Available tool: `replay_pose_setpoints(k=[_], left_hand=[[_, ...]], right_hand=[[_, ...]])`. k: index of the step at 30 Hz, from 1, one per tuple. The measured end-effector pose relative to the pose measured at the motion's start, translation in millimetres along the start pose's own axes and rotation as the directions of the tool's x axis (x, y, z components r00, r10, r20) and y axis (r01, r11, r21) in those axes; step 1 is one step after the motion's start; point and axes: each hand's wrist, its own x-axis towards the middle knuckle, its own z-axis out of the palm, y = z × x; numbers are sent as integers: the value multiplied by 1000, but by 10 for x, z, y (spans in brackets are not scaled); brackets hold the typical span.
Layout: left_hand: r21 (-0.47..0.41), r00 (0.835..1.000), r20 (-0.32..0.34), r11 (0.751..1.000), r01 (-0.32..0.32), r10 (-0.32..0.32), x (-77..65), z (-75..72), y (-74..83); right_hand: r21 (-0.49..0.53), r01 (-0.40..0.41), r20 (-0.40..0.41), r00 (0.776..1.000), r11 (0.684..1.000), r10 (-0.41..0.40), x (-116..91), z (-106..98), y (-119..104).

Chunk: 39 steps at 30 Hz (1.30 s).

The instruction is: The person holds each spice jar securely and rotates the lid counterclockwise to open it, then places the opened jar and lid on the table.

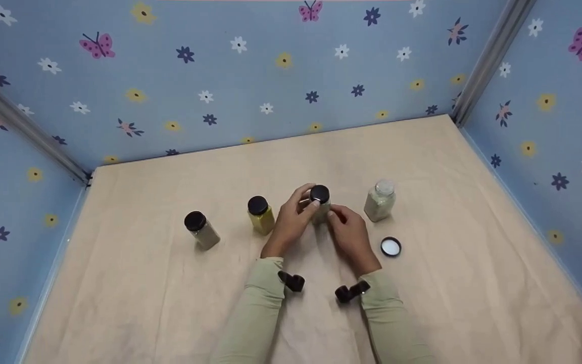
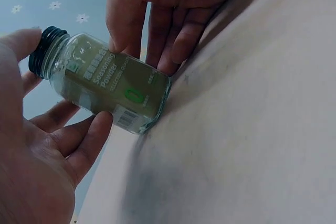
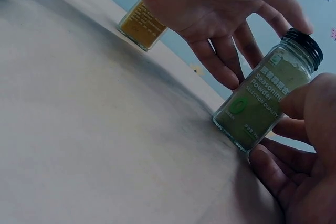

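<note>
A square glass jar [image 1: 320, 216] with a black screw cap [image 1: 320, 194] stands upright on the cloth between the two hands. Its label reads "Seasoning Powder", and the jar [image 3: 265, 98] holds greenish powder. My left hand [image 1: 291, 218] pinches the cap with its thumb in front and index finger behind. In the left wrist view its other fingers lie along the glass. My right hand [image 1: 352, 232] holds the jar's body low on the right side, thumb [image 3: 299, 100] on the label side.
Left of the hands stand a black-capped jar of yellow powder [image 1: 261, 220] and another of brownish contents [image 1: 205, 232]. To the right is an uncapped pale green jar [image 1: 379, 205], with a black lid [image 1: 391, 246] lying white inside up near it. Patterned walls [image 1: 271, 76] border the table.
</note>
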Motion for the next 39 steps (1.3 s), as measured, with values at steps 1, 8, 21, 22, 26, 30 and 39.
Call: replay_pose_setpoints(k=[1, 8, 21, 22, 26, 30, 39], left_hand=[[-5, 1000, 0, 1000, -10, 10, 6, -2, -3], [-22, 1000, -16, 1000, 23, -23, 29, 15, -60], [51, 999, 17, 998, 46, -47, 46, -13, -38], [63, 999, 21, 997, 44, -45, 48, -17, -33], [82, 999, 27, 996, 31, -33, 63, -25, -25], [50, 999, 19, 998, 30, -31, 67, -17, -30], [2, 999, 0, 999, 49, -49, 33, -18, -50]], right_hand=[[-2, 2, -1, 1000, 1000, -2, 5, -4, -1], [-11, -19, -1, 1000, 1000, 19, -1, -15, -11], [-10, -12, -16, 1000, 1000, 12, -3, -26, -37], [-9, -10, -15, 1000, 1000, 9, -1, -27, -35], [-7, -14, -12, 1000, 1000, 14, 0, -25, -32], [0, -28, -5, 1000, 1000, 28, 1, -15, -24], [-4, -24, 2, 1000, 1000, 24, -2, 5, -19]])
